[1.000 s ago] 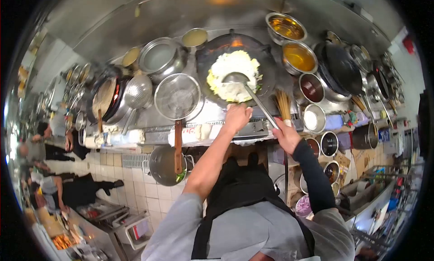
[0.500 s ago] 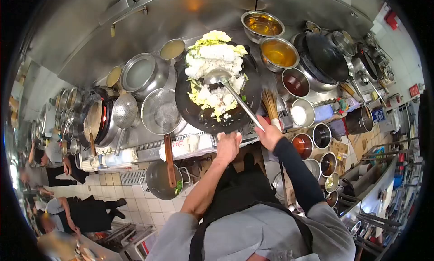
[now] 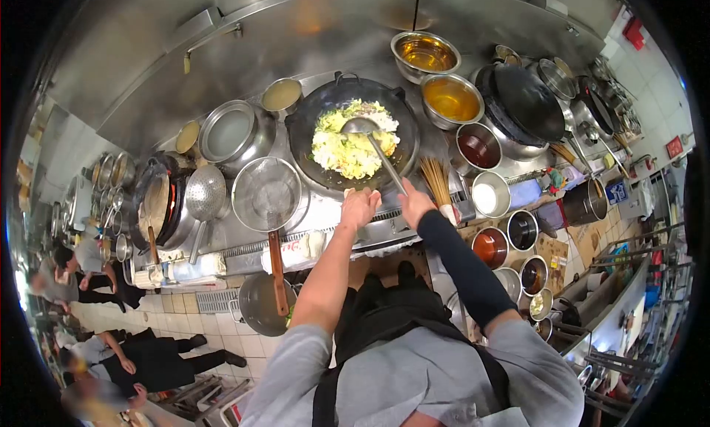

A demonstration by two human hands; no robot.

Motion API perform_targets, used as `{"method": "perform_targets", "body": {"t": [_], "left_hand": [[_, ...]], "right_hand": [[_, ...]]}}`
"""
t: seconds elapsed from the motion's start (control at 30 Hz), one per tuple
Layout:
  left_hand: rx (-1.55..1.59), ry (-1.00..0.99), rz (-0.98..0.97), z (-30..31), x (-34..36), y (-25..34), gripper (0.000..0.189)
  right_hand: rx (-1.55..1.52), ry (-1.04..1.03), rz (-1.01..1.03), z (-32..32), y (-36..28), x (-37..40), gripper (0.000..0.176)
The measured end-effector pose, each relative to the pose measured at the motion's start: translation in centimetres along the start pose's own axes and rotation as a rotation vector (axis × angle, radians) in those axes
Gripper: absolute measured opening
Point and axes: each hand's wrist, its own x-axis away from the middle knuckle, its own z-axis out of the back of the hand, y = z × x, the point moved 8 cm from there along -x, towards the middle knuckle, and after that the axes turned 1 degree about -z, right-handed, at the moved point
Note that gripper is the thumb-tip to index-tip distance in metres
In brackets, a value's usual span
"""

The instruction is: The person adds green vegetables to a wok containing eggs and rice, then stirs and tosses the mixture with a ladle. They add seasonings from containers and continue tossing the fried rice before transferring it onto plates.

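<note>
A black wok (image 3: 303,142) sits on the stove in front of me. Rice mixed with yellow egg and bits of green (image 3: 340,152) is heaped in its middle. My left hand (image 3: 360,208) is closed at the wok's near edge; the grip itself is partly hidden. My right hand (image 3: 416,207) is wrapped round the long handle of a metal ladle (image 3: 360,125), whose bowl rests on the rice.
Left of the wok lie a wire strainer (image 3: 266,194) and a perforated skimmer (image 3: 205,192). Bowls of amber liquid (image 3: 451,99) stand behind on the right. A bamboo brush (image 3: 438,183) is near my right hand. Several people (image 3: 148,357) are at far left.
The wok has come down from a tilted, raised position and now sits level. The rice, spread high up the far side before, is gathered in the middle. Both hands have shifted left.
</note>
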Motion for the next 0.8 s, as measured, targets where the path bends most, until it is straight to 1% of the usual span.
{"method": "perform_targets", "body": {"t": [0.03,0.07,0.1,0.13,0.2,0.23,0.33,0.37,0.4,0.43,0.47,0.5,0.53,0.57,0.6,0.63,0.67,0.7,0.77,0.8], "left_hand": [[0.016,-0.014,0.006,-0.2,0.0,-0.2,0.045],[0.031,-0.026,0.008,-0.2,-0.2,-0.3,0.045],[0.023,-0.031,0.024,-0.1,-0.2,-0.3,0.046],[0.027,0.011,0.010,0.0,-0.5,-0.1,0.046],[0.018,0.070,-0.021,-0.3,-0.1,-0.4,0.046],[0.022,0.045,-0.013,-0.6,-0.2,-0.7,0.045],[0.017,-0.085,0.014,-1.4,-0.5,-1.3,0.049],[0.009,-0.066,0.005,-1.3,-0.9,-1.3,0.049],[-0.001,-0.055,-0.004,-1.6,-0.8,-1.5,0.049],[-0.011,-0.044,-0.012,-1.7,-0.6,-1.4,0.049],[-0.020,0.016,0.002,-1.3,-0.4,-1.2,0.047],[-0.030,0.071,0.016,-1.0,0.0,-0.7,0.046],[-0.035,0.129,0.034,-0.7,0.4,-0.2,0.045],[-0.041,0.135,0.040,-0.6,0.5,0.2,0.043],[0.007,0.145,0.039,1.6,1.4,2.0,0.042],[0.055,0.150,0.039,5.5,3.3,5.2,0.041],[0.103,0.149,0.044,8.3,4.7,7.3,0.041],[0.180,0.120,0.042,9.1,5.0,7.3,0.037],[0.246,0.083,0.067,8.8,4.9,7.2,0.038],[0.275,0.076,0.074,8.8,4.6,7.1,0.038]], "right_hand": [[0.003,-0.023,-0.023,1.5,-0.9,2.2,0.065],[-0.065,0.001,-0.009,1.6,-0.2,4.1,0.065],[0.008,-0.050,-0.017,1.2,0.8,4.6,0.065],[0.083,-0.105,-0.024,0.5,2.3,4.8,0.064],[0.066,-0.055,0.086,-2.6,6.4,-0.4,0.063],[-0.020,-0.026,0.161,-1.3,4.9,-2.7,0.062],[-0.112,0.061,0.076,-0.8,0.4,-3.1,0.059],[-0.072,-0.001,-0.088,-0.4,-1.9,-1.2,0.058],[0.000,-0.100,-0.143,-1.7,-2.3,-0.2,0.058],[-0.013,-0.127,-0.080,-3.7,-1.3,-0.2,0.059],[-0.025,-0.156,-0.014,-5.5,0.1,-0.4,0.060],[-0.074,-0.166,0.095,-4.6,0.2,0.0,0.061],[-0.117,-0.180,0.206,-2.7,0.2,0.6,0.061],[-0.176,-0.135,0.263,2.2,-2.3,3.9,0.057],[-0.220,-0.201,0.287,5.9,-4.5,6.7,0.052],[-0.240,-0.208,0.240,8.7,-5.0,9.1,0.051],[-0.183,0.055,0.590,11.5,-6.1,10.8,0.052],[-0.332,-0.263,0.172,12.7,-5.7,11.1,0.049],[-0.543,-0.639,-0.339,12.2,-4.0,13.5,0.046],[-0.616,-0.692,-0.403,10.8,-2.7,12.8,0.046]]}}
